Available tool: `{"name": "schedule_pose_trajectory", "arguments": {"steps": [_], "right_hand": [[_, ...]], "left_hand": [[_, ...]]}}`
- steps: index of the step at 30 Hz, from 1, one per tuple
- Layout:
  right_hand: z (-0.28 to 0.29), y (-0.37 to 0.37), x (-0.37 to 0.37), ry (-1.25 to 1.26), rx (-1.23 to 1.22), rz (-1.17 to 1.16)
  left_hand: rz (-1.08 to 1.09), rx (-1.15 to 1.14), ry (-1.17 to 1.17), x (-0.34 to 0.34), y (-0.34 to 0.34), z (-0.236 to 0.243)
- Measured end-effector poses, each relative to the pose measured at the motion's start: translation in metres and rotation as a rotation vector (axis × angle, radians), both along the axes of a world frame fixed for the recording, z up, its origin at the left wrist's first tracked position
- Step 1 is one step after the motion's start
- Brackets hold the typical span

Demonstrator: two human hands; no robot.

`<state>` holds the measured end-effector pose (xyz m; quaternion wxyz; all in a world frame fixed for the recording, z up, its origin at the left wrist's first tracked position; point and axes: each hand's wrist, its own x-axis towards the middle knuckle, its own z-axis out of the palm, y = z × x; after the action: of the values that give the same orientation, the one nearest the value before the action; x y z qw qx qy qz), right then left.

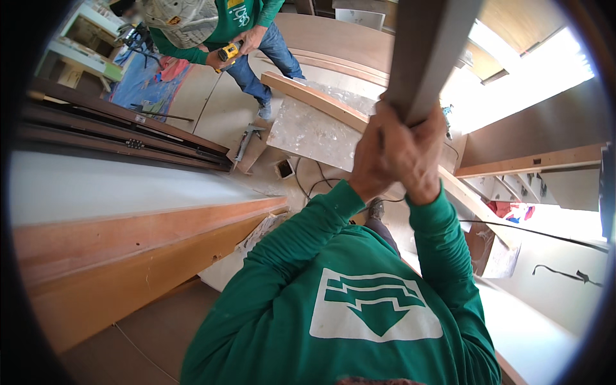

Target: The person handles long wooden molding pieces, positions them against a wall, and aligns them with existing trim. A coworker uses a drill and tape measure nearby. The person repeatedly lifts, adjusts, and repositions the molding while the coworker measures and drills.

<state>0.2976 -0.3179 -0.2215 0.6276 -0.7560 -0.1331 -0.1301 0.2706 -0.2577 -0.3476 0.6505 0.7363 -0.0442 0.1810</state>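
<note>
Both hands [394, 154] clasped together around the lower end of a long board [427, 51] running up past the top edge. Below and beyond them, a slab [308, 131] on the floor, a curved wooden strip [314, 96] along its far side. Left, stacked door frames [122, 135]. Behind the slab, a co-worker [212, 25] with a drill [228, 52].

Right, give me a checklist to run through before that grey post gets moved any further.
1. Both hands on the post: ok; left hand and right hand wrap the grey post together.
2. Upper end of the post: cannot tell; it leaves the picture.
3. Co-worker apart from it: ok; stands at a distance holding a yellow drill.
4. Floor underfoot: not ok; a black cable runs by the foot.
5. Wooden beam on the left: ok; apart from the post.
</note>
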Motion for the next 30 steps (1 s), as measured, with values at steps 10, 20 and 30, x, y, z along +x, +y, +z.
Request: {"name": "schedule_pose_trajectory", "arguments": {"steps": [10, 20, 30], "right_hand": [[0.010, -0.024, -0.015, -0.196, -0.043, 0.645], [-0.014, -0.051, -0.014, -0.080, 0.166, 0.893], [-0.027, -0.021, -0.019, -0.185, 0.116, 0.865]], "left_hand": [[0.280, 0.204, 0.100, -0.054, -0.008, -0.024], [0.281, 0.504, 0.058, -0.119, -0.027, -0.051], [0.314, -0.265, 0.115, -0.103, -0.026, -0.032]]}}
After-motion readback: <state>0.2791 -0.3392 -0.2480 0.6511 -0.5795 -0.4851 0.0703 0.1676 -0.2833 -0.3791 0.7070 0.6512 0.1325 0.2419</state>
